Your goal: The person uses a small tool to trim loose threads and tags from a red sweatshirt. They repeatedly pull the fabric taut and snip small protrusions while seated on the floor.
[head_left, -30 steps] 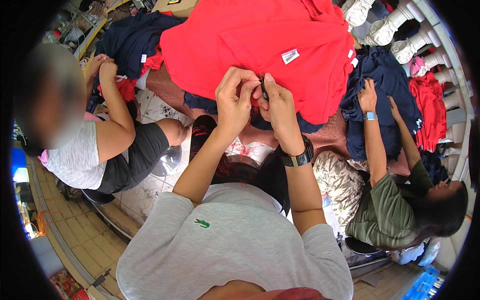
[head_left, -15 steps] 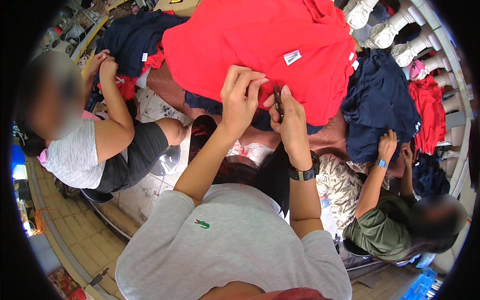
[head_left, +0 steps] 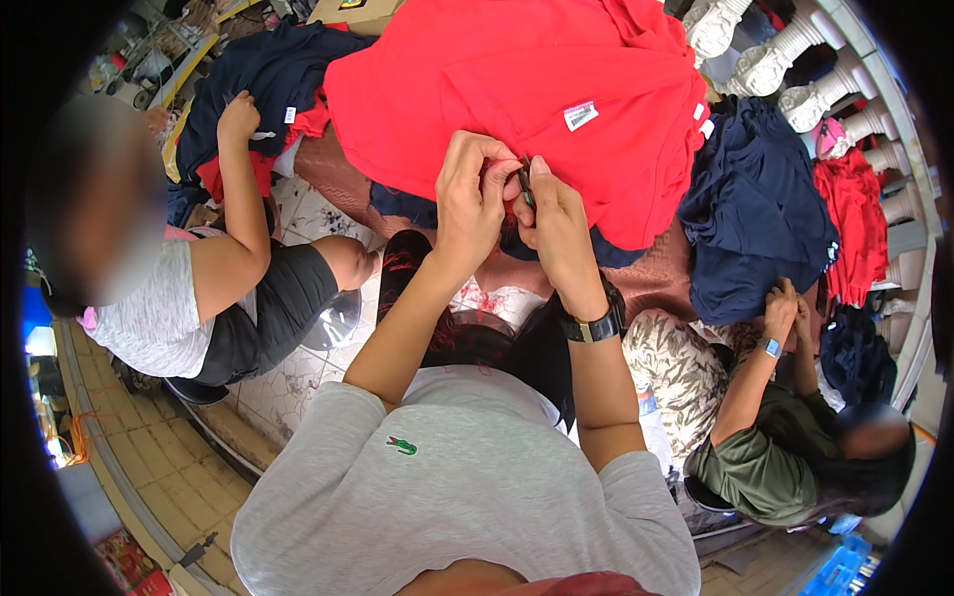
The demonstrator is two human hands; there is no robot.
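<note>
A large red garment [head_left: 427,109] with a white label [head_left: 580,116] is spread in front of me. Over its near edge, my left hand [head_left: 467,204] is closed in a pinch, thumb against fingertips. What it grips, perhaps a bit of thread or cloth, is too small to make out. In my right hand [head_left: 562,233] I grip small dark thread snips [head_left: 527,189], their blades pointing up beside my left fingertips. Part of the snips is hidden by my fingers.
Dark blue garments [head_left: 750,199] lie at the right, where a co-worker's hands [head_left: 783,306] handle them. Another co-worker's hand [head_left: 238,117] is at dark cloth [head_left: 260,74] on the left. White balusters [head_left: 765,65] line the far right. Red threads litter the tiled floor [head_left: 283,382].
My right hand has moved left, bringing the snips up to my left fingertips. The left co-worker's visible hand has risen; the right co-worker's hands have shifted slightly.
</note>
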